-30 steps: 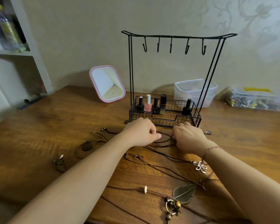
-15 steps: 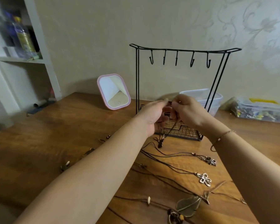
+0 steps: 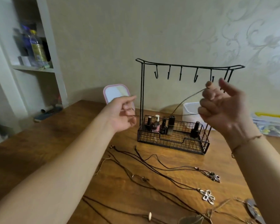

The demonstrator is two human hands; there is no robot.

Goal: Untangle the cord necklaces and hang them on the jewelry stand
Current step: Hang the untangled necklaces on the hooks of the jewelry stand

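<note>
The black wire jewelry stand [image 3: 183, 101] carries nothing on its five hooks [image 3: 196, 76], so no necklace is hung yet. One thin dark cord necklace [image 3: 184, 101] has been lifted clear of the rest, and it seems the first hanging is under way.

The right hand [image 3: 223, 107] is raised just in front of the hook nearest the stand's right end, its grip pinched shut on the cord between thumb and fingertips [image 3: 208, 84]. From that pinch one strand drops down and leftward in front of the stand's wire basket. A second strand runs roughly level from lower in the right hand across to the left hand [image 3: 123, 113], whose curled fingers appear closed on it, though blur makes that grip uncertain. Whether a pendant hangs from this cord cannot be told.

Below both grips, on the brown wooden desk [image 3: 39, 156], several other dark cord necklaces [image 3: 152, 172] lie crossed over one another, among them a silver flower pendant [image 3: 208, 196]. These are left to separate and hang.
</note>
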